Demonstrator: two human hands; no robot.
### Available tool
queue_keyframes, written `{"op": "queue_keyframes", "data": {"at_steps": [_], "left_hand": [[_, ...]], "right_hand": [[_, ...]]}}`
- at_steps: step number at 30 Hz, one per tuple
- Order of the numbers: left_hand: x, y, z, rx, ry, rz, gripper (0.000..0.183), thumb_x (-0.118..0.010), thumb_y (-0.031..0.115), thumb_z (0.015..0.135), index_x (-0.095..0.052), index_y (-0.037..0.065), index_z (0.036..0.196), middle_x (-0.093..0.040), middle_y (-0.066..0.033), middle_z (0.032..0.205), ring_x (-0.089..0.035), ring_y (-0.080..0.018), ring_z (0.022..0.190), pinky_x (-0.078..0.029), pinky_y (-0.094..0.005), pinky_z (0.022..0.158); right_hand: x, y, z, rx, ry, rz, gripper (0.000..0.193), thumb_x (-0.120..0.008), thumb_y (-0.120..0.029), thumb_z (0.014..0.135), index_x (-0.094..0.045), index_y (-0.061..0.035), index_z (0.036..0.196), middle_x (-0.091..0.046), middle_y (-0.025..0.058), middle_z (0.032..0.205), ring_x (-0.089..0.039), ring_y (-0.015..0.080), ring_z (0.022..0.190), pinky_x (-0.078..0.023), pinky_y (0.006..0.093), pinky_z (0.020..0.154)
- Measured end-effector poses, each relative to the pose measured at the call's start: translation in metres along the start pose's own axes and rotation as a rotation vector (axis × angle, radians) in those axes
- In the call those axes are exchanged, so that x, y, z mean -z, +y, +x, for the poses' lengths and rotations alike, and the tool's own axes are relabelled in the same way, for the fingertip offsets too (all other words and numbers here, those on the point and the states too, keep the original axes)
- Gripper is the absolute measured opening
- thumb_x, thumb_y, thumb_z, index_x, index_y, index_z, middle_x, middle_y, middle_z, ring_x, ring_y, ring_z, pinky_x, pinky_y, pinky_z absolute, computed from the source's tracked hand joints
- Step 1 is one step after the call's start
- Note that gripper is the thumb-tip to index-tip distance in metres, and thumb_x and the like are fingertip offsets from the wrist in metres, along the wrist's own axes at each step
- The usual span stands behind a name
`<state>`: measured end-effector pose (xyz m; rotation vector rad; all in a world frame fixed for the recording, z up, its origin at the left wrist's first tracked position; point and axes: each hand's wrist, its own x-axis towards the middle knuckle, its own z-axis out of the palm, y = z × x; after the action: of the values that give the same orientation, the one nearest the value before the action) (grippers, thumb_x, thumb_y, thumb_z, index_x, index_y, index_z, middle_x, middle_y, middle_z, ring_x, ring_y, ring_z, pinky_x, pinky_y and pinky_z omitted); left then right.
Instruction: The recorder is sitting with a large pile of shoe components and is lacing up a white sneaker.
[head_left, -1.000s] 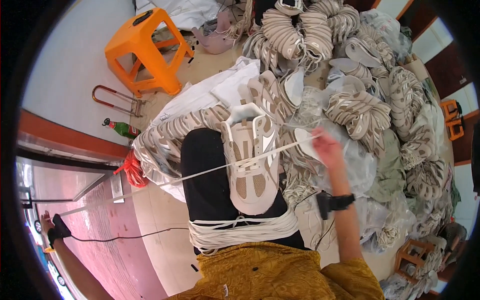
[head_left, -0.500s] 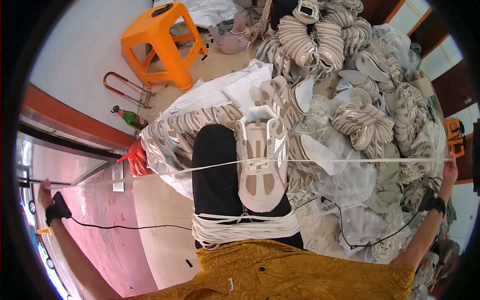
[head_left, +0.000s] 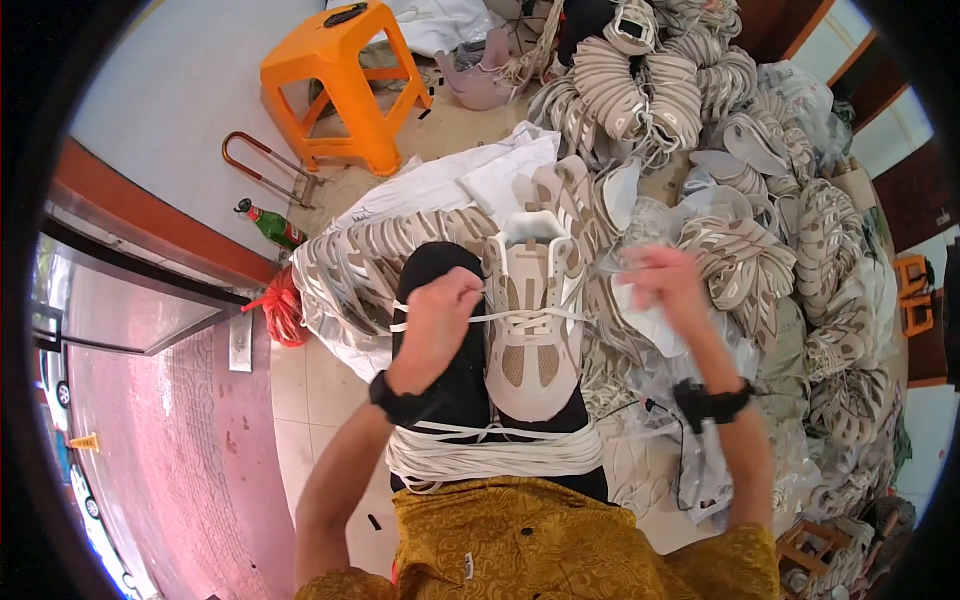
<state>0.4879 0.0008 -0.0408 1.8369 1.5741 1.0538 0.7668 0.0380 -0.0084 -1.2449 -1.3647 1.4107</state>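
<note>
A beige and white sneaker upper (head_left: 538, 375) rests toe toward me on my black-trousered thighs. A white shoelace (head_left: 498, 317) crosses its lowest eyelets, reaching out on both sides. My left hand (head_left: 435, 325) is closed just left of the eyelets, pinching the shoelace, whose tip shows at the fingers. To the right of the upper, my right hand (head_left: 672, 285) is raised and blurred, its fingers drawn together around a thin pale strand that looks like the lace's other part. A thick bundle of white laces (head_left: 490, 455) lies across my lap.
Bundled sneaker uppers (head_left: 640, 95) pile up at the far right, among clear plastic bags. A row of uppers (head_left: 350, 275) lies on white sheeting left of my knees. Farther left are an orange stool (head_left: 340, 70), a green bottle (head_left: 270, 226) and a red bag (head_left: 283, 310).
Both hands have come in from wide apart, where they held the shoelace stretched straight, to either side of the upper. The lace is now slack. The upper stays on my thighs.
</note>
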Motion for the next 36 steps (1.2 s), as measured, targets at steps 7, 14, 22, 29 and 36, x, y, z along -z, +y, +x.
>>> {"op": "queue_keyframes", "data": {"at_steps": [7,14,22,29,36], "left_hand": [[-0.026,-0.006,-0.007,-0.08,-0.034,0.138,0.002,-0.053,0.002,0.075,-0.052,0.001,0.075,-0.055,-0.0159,0.068,-0.055,-0.0335,0.064,-0.044,-0.0355,0.056],[-0.026,-0.015,-0.011,-0.208,-0.063,0.182,0.003,-0.053,0.0,0.074,-0.051,0.0,0.075,-0.054,-0.016,0.066,-0.055,-0.0331,0.063,-0.044,-0.0367,0.054],[-0.015,-0.016,-0.015,-0.269,-0.168,0.07,0.006,-0.053,-0.001,0.071,-0.051,0.002,0.075,-0.054,-0.0132,0.066,-0.055,-0.029,0.064,-0.045,-0.0356,0.057],[-0.023,-0.002,-0.016,-0.506,-0.192,0.488,0.013,-0.054,0.003,0.063,-0.048,0.004,0.074,-0.049,-0.0071,0.065,-0.051,-0.021,0.063,-0.045,-0.029,0.055],[-0.016,0.019,-0.01,-0.625,-0.374,0.561,0.009,-0.053,0.004,0.067,-0.05,0.004,0.076,-0.049,-0.0091,0.068,-0.052,-0.0245,0.065,-0.044,-0.0343,0.057]], "right_hand": [[-0.107,0.033,0.015,-0.061,-0.242,-0.179,0.009,-0.057,0.0,0.065,-0.06,0.0049,0.072,-0.056,0.0063,0.053,-0.055,0.0093,0.043,-0.037,0.0213,0.035],[-0.093,0.041,0.022,-0.376,-0.354,0.036,0.008,-0.057,0.003,0.067,-0.061,0.004,0.075,-0.059,0.0079,0.06,-0.05,0.0077,0.04,-0.03,0.0182,0.033],[-0.084,0.034,0.007,-0.385,-0.428,0.31,0.011,-0.057,0.004,0.065,-0.061,0.0052,0.075,-0.063,0.0161,0.072,-0.048,0.0076,0.04,-0.029,0.0167,0.033],[-0.08,0.028,-0.002,-0.415,-0.423,0.28,0.011,-0.057,0.004,0.065,-0.062,0.0042,0.074,-0.063,0.0162,0.081,-0.049,0.0079,0.042,-0.03,0.017,0.033],[-0.078,0.03,-0.016,-0.424,-0.407,0.288,0.007,-0.061,0.002,0.066,-0.062,0.0014,0.073,-0.059,0.007,0.06,-0.049,0.0065,0.042,-0.029,0.017,0.035]]}}
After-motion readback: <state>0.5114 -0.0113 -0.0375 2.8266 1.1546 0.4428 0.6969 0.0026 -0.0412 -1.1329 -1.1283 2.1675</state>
